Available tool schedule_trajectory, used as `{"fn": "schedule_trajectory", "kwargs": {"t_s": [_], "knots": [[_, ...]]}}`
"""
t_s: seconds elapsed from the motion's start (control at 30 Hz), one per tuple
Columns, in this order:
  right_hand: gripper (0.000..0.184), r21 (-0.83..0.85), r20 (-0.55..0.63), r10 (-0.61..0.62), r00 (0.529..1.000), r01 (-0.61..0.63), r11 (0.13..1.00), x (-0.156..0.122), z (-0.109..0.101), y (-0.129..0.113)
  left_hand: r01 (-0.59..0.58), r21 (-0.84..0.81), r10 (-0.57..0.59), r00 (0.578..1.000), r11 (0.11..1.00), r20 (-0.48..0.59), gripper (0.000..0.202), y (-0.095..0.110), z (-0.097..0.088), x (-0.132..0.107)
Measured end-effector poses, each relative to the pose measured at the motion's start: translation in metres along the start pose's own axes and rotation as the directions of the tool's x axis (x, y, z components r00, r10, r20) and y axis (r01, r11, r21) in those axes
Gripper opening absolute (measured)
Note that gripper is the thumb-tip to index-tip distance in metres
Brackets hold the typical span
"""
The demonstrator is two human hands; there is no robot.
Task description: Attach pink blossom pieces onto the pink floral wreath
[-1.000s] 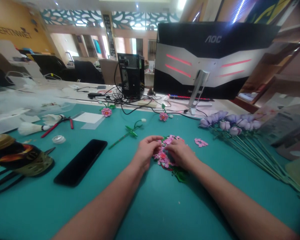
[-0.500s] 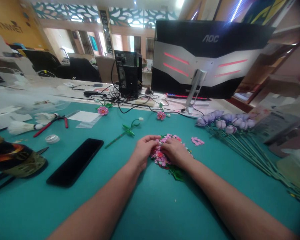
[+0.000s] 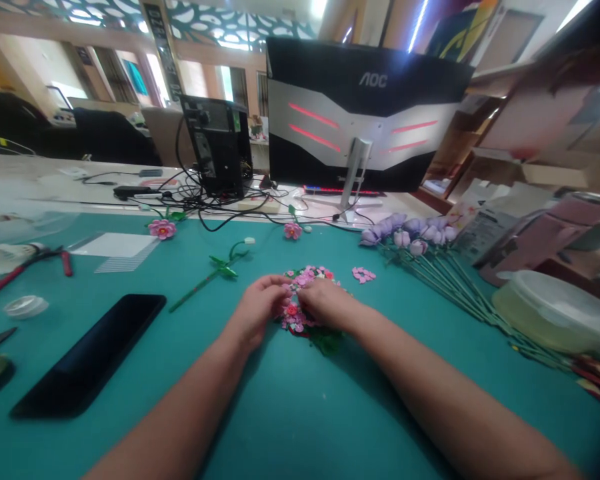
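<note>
Both my hands rest on a small heap of pink and red flower pieces with green leaves, lying on the teal mat. My left hand has its fingers curled and pinched at the heap's left side. My right hand lies over the heap's right side, fingers bent down onto the pieces. What each fingertip pinches is too small to make out. A few loose pink petals lie just right of the heap. A green stem with leaves lies to the left.
A black phone lies at the left. A bunch of purple flowers with long stems lies at the right, near a lidded tub. Two pink blossoms, red pliers, a monitor and a computer case stand behind.
The view has swung to the right, so everything has slid left in the picture. My hands stay on the flower heap, with the fingers drawn a little closer together.
</note>
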State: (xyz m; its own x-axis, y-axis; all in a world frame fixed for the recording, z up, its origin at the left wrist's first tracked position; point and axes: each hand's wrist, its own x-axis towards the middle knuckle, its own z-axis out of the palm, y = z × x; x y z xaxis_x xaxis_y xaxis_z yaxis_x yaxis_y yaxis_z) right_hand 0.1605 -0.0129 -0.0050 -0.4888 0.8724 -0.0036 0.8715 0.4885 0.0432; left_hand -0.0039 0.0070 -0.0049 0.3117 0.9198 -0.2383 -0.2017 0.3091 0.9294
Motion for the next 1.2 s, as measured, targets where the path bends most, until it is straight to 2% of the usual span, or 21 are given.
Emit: {"fn": "schedule_trajectory", "kwargs": {"t_s": [0.13, 0.47, 0.63, 0.77, 0.83, 0.87, 0.97, 1.07, 1.13, 1.2], "knots": [[0.020, -0.036, 0.062, 0.037, 0.997, -0.035, 0.999, -0.003, -0.005, -0.006, 0.006, 0.013, -0.006, 1.000, 1.000, 0.013, 0.023, -0.001, -0.001, 0.001], [0.014, 0.016, -0.015, 0.015, 1.000, -0.015, 1.000, -0.007, -0.001, -0.005, 0.013, 0.001, -0.013, 1.000, 1.000, 0.009, 0.026, 0.004, 0.001, -0.004], [0.016, 0.098, -0.169, 0.033, 0.985, -0.017, 0.995, -0.010, 0.000, -0.001, 0.013, -0.012, -0.013, 1.000, 1.000, 0.006, 0.023, 0.004, 0.001, -0.002], [0.016, 0.262, -0.319, 0.117, 0.940, -0.031, 0.965, -0.007, 0.003, 0.001, 0.012, -0.033, -0.011, 1.000, 0.999, 0.019, 0.025, 0.000, 0.000, -0.001], [0.015, 0.448, -0.363, 0.219, 0.906, -0.036, 0.894, -0.005, 0.002, 0.001, -0.005, -0.048, 0.006, 1.000, 0.999, 0.020, 0.025, -0.001, 0.000, -0.001], [0.014, 0.556, -0.362, 0.279, 0.890, -0.034, 0.830, -0.005, 0.000, 0.000, -0.011, -0.052, 0.012, 1.000, 0.999, 0.021, 0.024, -0.002, 0.000, -0.002], [0.005, 0.828, -0.256, 0.420, 0.871, -0.027, 0.560, -0.004, -0.005, 0.000, -0.020, -0.052, 0.021, 1.000, 0.998, 0.010, 0.022, -0.001, 0.001, -0.004], [0.012, 0.939, -0.165, 0.463, 0.871, -0.006, 0.345, -0.004, -0.008, -0.001, -0.022, -0.058, 0.021, 1.000, 0.998, -0.008, 0.023, 0.001, 0.003, -0.007], [0.017, 0.964, -0.157, 0.459, 0.874, 0.036, 0.262, -0.004, -0.009, -0.002, -0.028, -0.068, 0.028, 1.000, 0.997, -0.011, 0.024, 0.003, 0.005, -0.009], [0.020, 0.973, -0.156, 0.450, 0.879, 0.060, 0.221, -0.004, -0.010, -0.005, -0.038, -0.073, 0.037, 0.999, 0.997, -0.015, 0.022, 0.004, 0.006, -0.010]]}}
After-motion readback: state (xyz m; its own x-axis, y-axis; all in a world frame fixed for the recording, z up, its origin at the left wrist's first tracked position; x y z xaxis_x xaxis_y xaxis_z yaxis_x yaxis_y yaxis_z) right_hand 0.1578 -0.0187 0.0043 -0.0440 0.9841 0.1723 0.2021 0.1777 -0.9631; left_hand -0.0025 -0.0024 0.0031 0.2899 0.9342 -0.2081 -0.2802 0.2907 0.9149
